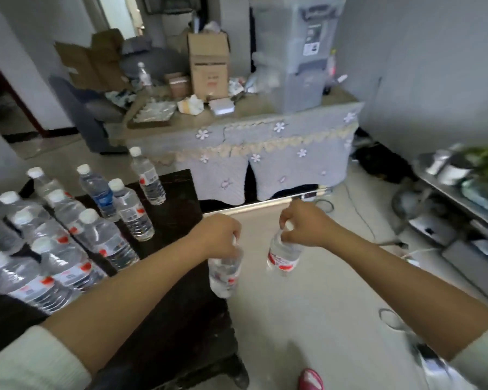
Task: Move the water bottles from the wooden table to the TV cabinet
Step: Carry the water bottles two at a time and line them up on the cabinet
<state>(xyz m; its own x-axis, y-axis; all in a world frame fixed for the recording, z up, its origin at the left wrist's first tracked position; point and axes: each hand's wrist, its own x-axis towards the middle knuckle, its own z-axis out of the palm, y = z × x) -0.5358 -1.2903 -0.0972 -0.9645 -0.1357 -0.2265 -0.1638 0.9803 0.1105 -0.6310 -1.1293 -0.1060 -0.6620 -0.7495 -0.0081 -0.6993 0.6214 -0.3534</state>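
Head view has us mid-carry: our left hand (220, 235) and right hand (302, 225) each grip a water bottle by its cap over the floor, while about ten bottles (68, 237) wait on the wooden table (178, 198); we judge most work remains

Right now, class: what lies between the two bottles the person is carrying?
Nothing: between the left-hand bottle and right-hand bottle, the head view shows only bare floor.

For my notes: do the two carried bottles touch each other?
Apart. The head view shows bare floor between the left hand's bottle and the right hand's bottle.
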